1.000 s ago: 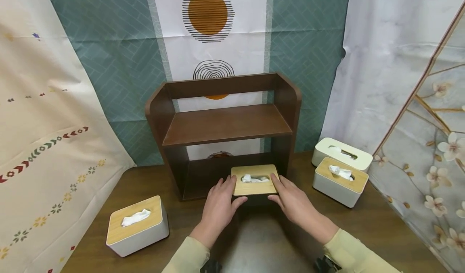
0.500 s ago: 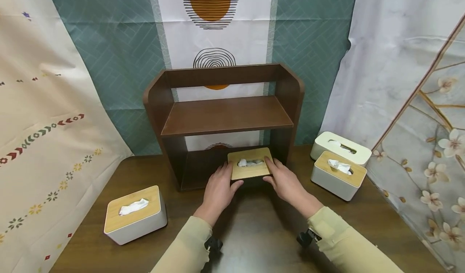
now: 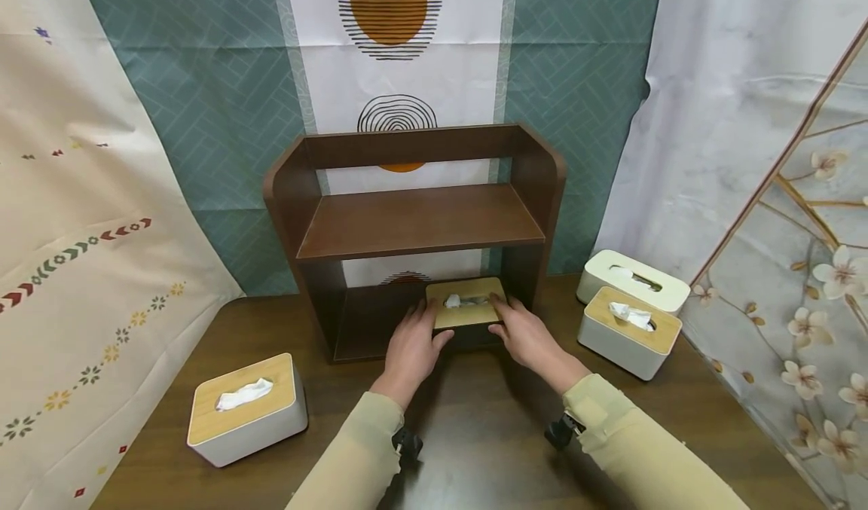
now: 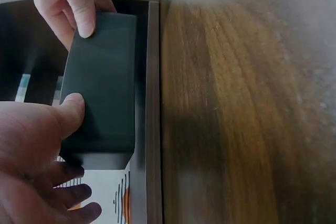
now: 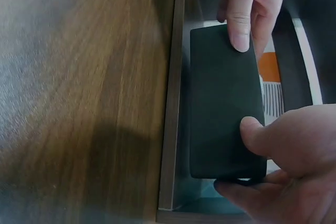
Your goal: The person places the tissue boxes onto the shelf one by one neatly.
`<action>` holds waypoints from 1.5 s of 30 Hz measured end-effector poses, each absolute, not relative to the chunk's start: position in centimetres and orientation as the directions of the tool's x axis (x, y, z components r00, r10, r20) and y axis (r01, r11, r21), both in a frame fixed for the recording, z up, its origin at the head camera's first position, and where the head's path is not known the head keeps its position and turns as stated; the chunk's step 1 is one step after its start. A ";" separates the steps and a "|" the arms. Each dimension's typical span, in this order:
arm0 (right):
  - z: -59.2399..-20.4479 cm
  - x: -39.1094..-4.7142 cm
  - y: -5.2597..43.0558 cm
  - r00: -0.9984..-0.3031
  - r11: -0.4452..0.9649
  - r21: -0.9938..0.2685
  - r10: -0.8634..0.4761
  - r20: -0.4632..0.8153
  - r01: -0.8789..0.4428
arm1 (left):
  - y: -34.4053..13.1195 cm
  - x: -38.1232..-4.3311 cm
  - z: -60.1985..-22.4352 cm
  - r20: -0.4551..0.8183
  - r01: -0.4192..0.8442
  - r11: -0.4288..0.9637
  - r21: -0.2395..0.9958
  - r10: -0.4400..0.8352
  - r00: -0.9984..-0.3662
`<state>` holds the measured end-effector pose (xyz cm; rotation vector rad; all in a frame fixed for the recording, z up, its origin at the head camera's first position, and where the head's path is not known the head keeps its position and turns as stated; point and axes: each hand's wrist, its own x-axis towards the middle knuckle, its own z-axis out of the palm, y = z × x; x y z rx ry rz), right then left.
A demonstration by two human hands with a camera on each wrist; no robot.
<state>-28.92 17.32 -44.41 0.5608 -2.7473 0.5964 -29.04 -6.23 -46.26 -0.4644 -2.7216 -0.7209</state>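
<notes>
Both hands hold a tissue box (image 3: 468, 317) with a light wooden lid and a dark front side, a white tissue showing in its slot. It sits within the lower right of the brown two-tier shelf (image 3: 420, 222), under the upper board. My left hand (image 3: 411, 348) grips its left end, thumb on the front side (image 4: 105, 87). At the right end, my right hand (image 3: 532, 337) grips it likewise, thumb on the front and fingers at the end. Whether its underside touches the lower board is hard to tell.
A white tissue box with wooden lid (image 3: 247, 408) stands at left on the dark wooden table (image 3: 488, 442). At right stand another wooden-lidded box (image 3: 631, 333) and, behind it, an all-white one (image 3: 634, 280). Patterned cloths hang around the table.
The held tissue box has moved away from me, deeper into the lower tier, with both hands following. The head view has shifted slightly. The other boxes stay put.
</notes>
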 end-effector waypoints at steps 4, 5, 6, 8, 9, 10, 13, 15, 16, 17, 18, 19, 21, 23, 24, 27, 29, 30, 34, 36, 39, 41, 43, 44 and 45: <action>-44.8 -29.2 17.4 -0.891 0.845 -0.327 -0.324 0.318 -0.424 | -5.9 -29.5 -46.4 0.338 0.374 0.826 0.421 0.240 -0.910; -44.9 -29.2 17.5 -0.892 0.845 -0.323 -0.331 0.309 -0.426 | -5.8 -29.6 -46.4 0.338 0.376 0.829 0.414 0.243 -0.909; -45.0 -29.3 17.5 -0.892 0.845 -0.320 -0.339 0.299 -0.428 | -5.7 -29.7 -46.5 0.339 0.378 0.831 0.407 0.247 -0.908; -45.3 -29.4 17.7 -0.888 0.844 -0.306 -0.357 0.288 -0.439 | -5.6 -29.8 -46.5 0.338 0.387 0.833 0.396 0.260 -0.905; -45.4 -29.5 17.8 -0.884 0.843 -0.299 -0.365 0.293 -0.447 | -5.5 -29.9 -46.6 0.338 0.392 0.834 0.389 0.266 -0.903; -45.4 -29.5 17.9 -0.879 0.842 -0.293 -0.370 0.300 -0.454 | -5.5 -29.9 -46.6 0.341 0.397 0.837 0.377 0.273 -0.899; -45.4 -29.6 18.2 -0.870 0.837 -0.284 -0.378 0.317 -0.467 | -5.5 -30.1 -46.5 0.337 0.407 0.836 0.368 0.288 -0.896; -45.4 -29.6 18.3 -0.872 0.835 -0.292 -0.379 0.310 -0.467 | -5.5 -30.3 -46.5 0.338 0.409 0.836 0.366 0.290 -0.895; -45.4 -29.6 18.3 -0.874 0.834 -0.296 -0.380 0.302 -0.465 | -5.5 -30.3 -46.5 0.339 0.408 0.836 0.368 0.288 -0.896; -45.4 -29.7 18.3 -0.876 0.834 -0.299 -0.383 0.291 -0.464 | -5.5 -30.4 -46.5 0.337 0.406 0.837 0.367 0.286 -0.897; -45.4 -29.7 18.3 -0.879 0.835 -0.300 -0.386 0.281 -0.462 | -5.6 -30.4 -46.5 0.336 0.403 0.839 0.366 0.285 -0.898; -45.5 -29.7 18.2 -0.880 0.835 -0.299 -0.389 0.272 -0.461 | -5.6 -30.4 -46.5 0.334 0.400 0.841 0.364 0.283 -0.899; -45.6 -29.7 18.1 -0.883 0.838 -0.297 -0.390 0.260 -0.457 | -5.7 -30.4 -46.6 0.332 0.394 0.849 0.352 0.280 -0.901; -45.8 -29.7 17.9 -0.889 0.844 -0.296 -0.384 0.248 -0.447 | -5.7 -30.3 -46.9 0.332 0.386 0.861 0.331 0.276 -0.902; -45.8 -29.6 17.9 -0.892 0.847 -0.295 -0.382 0.241 -0.443 | -5.7 -30.2 -47.0 0.333 0.382 0.865 0.324 0.274 -0.902; -46.1 -29.2 17.9 -0.903 0.856 -0.296 -0.375 0.208 -0.424 | -5.6 -29.8 -47.4 0.337 0.373 0.878 0.298 0.269 -0.902; -46.2 -29.0 17.9 -0.907 0.859 -0.296 -0.376 0.191 -0.418 | -5.5 -29.5 -47.5 0.335 0.365 0.885 0.287 0.264 -0.904; -46.1 -28.9 17.9 -0.905 0.858 -0.293 -0.379 0.191 -0.421 | -5.4 -29.4 -47.5 0.338 0.365 0.887 0.282 0.264 -0.903; -45.8 -28.5 18.0 -0.901 0.856 -0.287 -0.383 0.204 -0.429 | -5.4 -29.3 -47.5 0.354 0.366 0.895 0.257 0.265 -0.897; -45.8 -28.5 18.0 -0.895 0.848 -0.294 -0.389 0.219 -0.441 | -5.5 -29.3 -47.4 0.357 0.368 0.895 0.253 0.267 -0.895; -46.7 -28.8 18.3 -0.882 0.834 -0.300 -0.399 0.250 -0.463 | -5.7 -29.1 -47.1 0.345 0.369 0.892 0.259 0.271 -0.898; -46.7 -28.7 18.3 -0.878 0.826 -0.311 -0.400 0.262 -0.469 | -5.8 -29.1 -46.9 0.330 0.366 0.891 0.269 0.272 -0.904; -46.6 -28.5 18.1 -0.878 0.828 -0.310 -0.394 0.271 -0.467 | -5.9 -29.1 -46.7 0.314 0.360 0.888 0.285 0.268 -0.911; -46.6 -28.4 18.0 -0.879 0.831 -0.307 -0.388 0.277 -0.463 | -5.9 -29.0 -46.7 0.303 0.356 0.887 0.294 0.266 -0.915; -45.9 -27.8 17.6 -0.890 0.836 -0.322 -0.372 0.263 -0.444 | -5.9 -29.0 -46.6 0.295 0.353 0.885 0.304 0.265 -0.918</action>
